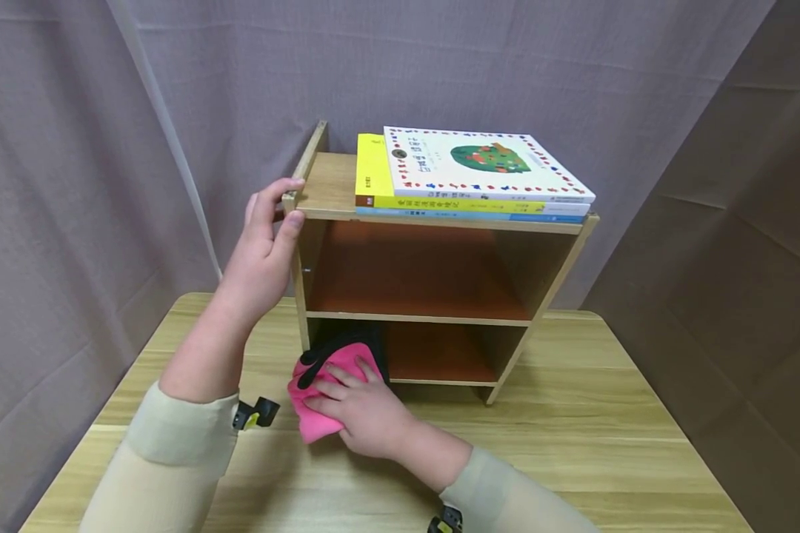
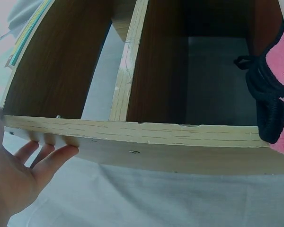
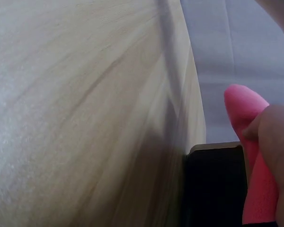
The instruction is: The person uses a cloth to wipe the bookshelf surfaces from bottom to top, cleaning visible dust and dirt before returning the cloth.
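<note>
A small wooden bookshelf (image 1: 418, 318) stands on the table. At its top left front corner my left hand (image 1: 260, 248) holds the side panel (image 2: 142, 134), thumb at the front edge and a finger over the top. In the left wrist view several fingertips touch the panel's outer face. My right hand (image 1: 373, 418) lies with fingers spread on a pink cloth (image 1: 316, 422) with black trim, pressing it over the lower left front of the bookshelf. The cloth covers the front edge there. In the right wrist view, part of the hand overlaps the pink cloth (image 3: 262, 189).
Three books (image 1: 487, 166) lie stacked on the bookshelf's top board, a white one uppermost. The wooden table (image 1: 600, 444) extends on both sides of the bookshelf. Grey curtains (image 1: 440, 66) hang behind, and a darker one (image 1: 727, 244) stands at the right.
</note>
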Demonstrator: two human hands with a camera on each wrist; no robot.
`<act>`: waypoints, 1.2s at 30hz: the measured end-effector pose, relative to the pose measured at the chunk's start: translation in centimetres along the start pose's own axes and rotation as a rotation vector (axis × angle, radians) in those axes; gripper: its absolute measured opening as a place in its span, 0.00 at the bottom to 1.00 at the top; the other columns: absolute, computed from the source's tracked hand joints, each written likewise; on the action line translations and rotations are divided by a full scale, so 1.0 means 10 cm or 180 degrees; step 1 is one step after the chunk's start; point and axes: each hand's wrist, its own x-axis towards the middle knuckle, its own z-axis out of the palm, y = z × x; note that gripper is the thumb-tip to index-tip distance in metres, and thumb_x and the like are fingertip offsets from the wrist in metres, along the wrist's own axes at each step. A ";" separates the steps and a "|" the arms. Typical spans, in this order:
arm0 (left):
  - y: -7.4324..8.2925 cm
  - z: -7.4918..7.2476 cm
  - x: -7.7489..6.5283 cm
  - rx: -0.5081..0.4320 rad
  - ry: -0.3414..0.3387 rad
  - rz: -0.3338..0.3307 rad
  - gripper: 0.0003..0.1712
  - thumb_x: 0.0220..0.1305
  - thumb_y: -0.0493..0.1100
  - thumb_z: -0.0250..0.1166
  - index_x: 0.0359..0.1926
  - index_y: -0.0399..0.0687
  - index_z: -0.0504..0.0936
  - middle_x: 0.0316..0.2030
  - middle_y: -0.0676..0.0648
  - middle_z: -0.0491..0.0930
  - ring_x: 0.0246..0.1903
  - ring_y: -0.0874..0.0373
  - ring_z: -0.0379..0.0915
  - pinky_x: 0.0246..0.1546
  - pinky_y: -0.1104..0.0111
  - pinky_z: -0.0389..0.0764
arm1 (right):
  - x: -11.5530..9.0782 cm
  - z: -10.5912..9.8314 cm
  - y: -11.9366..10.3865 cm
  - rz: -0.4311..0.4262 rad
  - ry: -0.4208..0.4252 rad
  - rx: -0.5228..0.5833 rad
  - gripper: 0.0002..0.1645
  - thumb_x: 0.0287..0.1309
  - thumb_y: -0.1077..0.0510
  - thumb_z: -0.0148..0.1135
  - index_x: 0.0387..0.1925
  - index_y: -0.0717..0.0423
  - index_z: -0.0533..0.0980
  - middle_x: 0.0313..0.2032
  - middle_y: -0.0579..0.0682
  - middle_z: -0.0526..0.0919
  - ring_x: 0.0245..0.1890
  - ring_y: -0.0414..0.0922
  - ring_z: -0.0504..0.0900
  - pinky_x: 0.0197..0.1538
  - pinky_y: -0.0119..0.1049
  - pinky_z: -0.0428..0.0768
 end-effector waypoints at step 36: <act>-0.02 0.00 0.00 0.0025 0.0023 0.0035 0.25 0.78 0.53 0.47 0.71 0.59 0.60 0.60 0.40 0.59 0.61 0.47 0.61 0.55 0.50 0.67 | -0.20 -0.03 0.19 -0.0208 0.1286 0.0622 0.38 0.37 0.75 0.61 0.51 0.41 0.85 0.60 0.48 0.79 0.62 0.50 0.74 0.66 0.44 0.69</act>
